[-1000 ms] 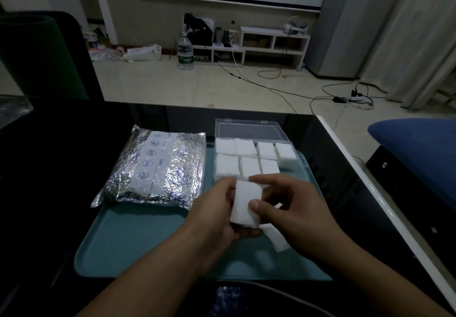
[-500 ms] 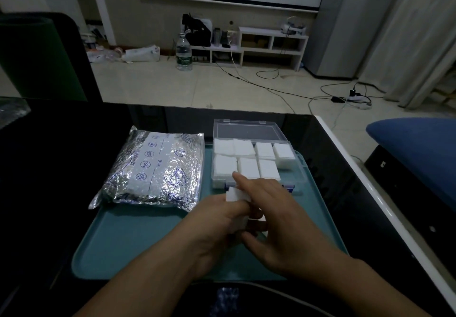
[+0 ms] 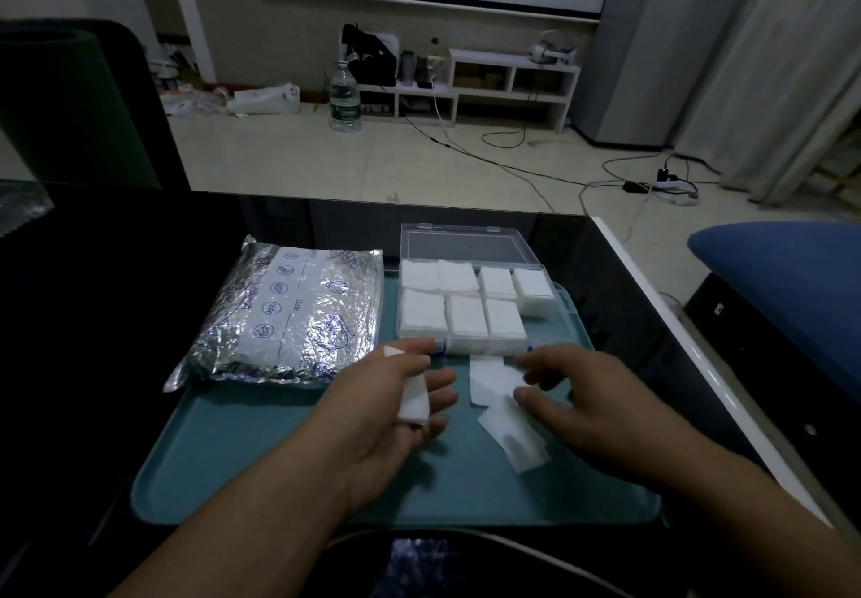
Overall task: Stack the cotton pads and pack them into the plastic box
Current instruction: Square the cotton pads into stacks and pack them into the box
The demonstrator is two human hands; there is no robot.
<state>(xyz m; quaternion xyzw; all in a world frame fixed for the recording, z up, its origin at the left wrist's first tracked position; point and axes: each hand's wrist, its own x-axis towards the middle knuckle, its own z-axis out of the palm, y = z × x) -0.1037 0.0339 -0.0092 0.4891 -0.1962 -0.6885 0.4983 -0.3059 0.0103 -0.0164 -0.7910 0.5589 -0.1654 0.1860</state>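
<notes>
On the teal tray (image 3: 233, 481), our left hand (image 3: 391, 406) clasped a small pad stack (image 3: 414, 399) for adding loose cotton pads (image 3: 494, 376), which our open right hand (image 3: 591, 406) reached for.

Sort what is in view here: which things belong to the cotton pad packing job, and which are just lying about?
Part of the job:
plastic box, lid open
stack of pads held in the left hand
loose pads on the tray, under the right hand
foil bag

Lying about:
water bottle
white shelf
cables
blue seat
</notes>
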